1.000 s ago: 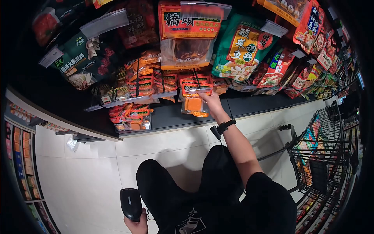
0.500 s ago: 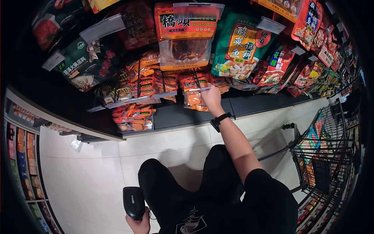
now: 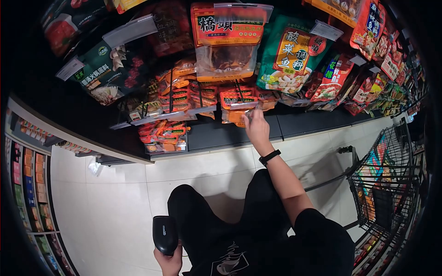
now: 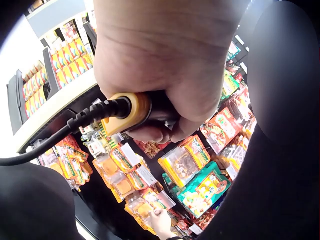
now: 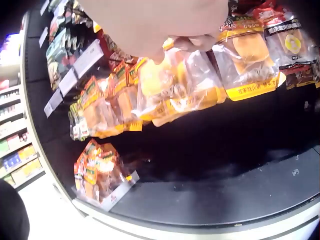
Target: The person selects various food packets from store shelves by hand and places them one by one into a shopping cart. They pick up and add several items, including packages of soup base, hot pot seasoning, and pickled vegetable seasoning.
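My left hand (image 3: 169, 263) grips a black handheld barcode scanner (image 3: 165, 235), low beside my left knee. In the left wrist view, a ribbed cable (image 4: 95, 112) leaves the scanner's yellow-trimmed handle end (image 4: 141, 107). Forward at the low hooks is my right hand (image 3: 258, 131), fingers loosely bent and a little apart. Its fingertips meet the lower right of a hanging clear-and-orange packet (image 3: 232, 117) with an orange block inside. The right wrist view shows this packet (image 5: 175, 85) tilted under the hand (image 5: 155, 22), whose fingertips are partly hidden.
Above hang a large red pouch (image 3: 228, 46) and a green pouch (image 3: 290, 57). More orange packets (image 3: 165, 136) stand in a clear tray on the black bottom shelf (image 3: 216, 133). A wire shopping cart (image 3: 384, 179) with goods stands at the right.
My right hand has drawn back slightly from the price-tag holder, its fingers now lower and looser. The packet's bottom edge sits higher than before. The left hand still holds the scanner.
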A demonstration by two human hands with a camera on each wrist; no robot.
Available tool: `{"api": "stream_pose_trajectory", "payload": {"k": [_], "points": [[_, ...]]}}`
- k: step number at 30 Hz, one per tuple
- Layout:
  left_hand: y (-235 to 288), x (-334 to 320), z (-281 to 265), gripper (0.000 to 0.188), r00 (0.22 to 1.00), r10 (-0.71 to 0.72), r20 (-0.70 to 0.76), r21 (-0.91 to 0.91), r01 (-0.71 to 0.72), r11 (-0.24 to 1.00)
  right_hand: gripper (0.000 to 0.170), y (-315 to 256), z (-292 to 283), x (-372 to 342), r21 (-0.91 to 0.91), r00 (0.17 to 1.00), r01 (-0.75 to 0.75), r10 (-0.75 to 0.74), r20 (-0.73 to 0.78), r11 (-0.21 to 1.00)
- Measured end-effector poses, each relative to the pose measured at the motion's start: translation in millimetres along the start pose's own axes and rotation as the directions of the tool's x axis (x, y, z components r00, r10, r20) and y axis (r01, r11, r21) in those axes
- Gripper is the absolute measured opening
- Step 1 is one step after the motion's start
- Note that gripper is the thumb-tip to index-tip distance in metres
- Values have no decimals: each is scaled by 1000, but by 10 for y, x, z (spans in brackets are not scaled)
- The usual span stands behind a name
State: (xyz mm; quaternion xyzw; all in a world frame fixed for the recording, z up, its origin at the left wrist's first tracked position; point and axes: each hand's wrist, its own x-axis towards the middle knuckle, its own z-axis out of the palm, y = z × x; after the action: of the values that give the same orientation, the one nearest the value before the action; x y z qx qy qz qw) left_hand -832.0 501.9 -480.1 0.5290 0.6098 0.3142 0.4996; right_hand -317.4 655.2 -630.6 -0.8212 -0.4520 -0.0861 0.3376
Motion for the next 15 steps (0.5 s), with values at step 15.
{"api": "stream_pose_trajectory", "payload": {"k": [15], "points": [[43, -12, 14, 19, 1000, -22, 14, -6, 22, 1000, 34, -40, 382, 87, -81, 962, 201, -181, 206, 976]]}}
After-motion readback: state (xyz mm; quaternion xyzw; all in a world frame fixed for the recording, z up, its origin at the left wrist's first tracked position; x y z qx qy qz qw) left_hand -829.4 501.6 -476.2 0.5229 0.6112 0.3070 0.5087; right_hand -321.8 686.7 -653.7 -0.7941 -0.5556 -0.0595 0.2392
